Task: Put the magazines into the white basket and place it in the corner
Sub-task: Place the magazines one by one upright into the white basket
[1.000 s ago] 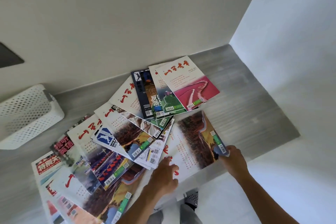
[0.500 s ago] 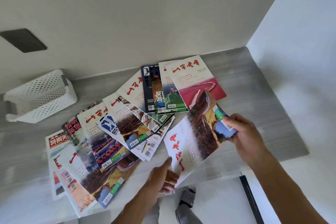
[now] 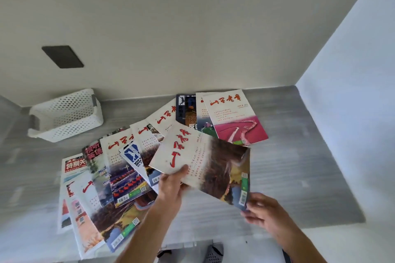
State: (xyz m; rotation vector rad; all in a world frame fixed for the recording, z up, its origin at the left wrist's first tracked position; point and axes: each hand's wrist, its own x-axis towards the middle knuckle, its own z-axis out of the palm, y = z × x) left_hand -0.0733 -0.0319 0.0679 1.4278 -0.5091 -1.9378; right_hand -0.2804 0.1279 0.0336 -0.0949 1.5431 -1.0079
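Both hands (image 3: 171,186) (image 3: 261,212) pinch lifted magazine (image 3: 205,162): cream cover, red calligraphy, brown landscape.

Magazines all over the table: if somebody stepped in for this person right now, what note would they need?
Left hand: grips the lifted magazine at its near edge.
Right hand: pinches the same magazine's bottom corner.
White basket: on the grey table at the far left by the wall, with no magazine visible in it.
Other magazines: fanned over the table, the pink-cover magazine farthest right.
Done: one magazine picked up.
Left: put every magazine in the basket, then set the basket in the corner.
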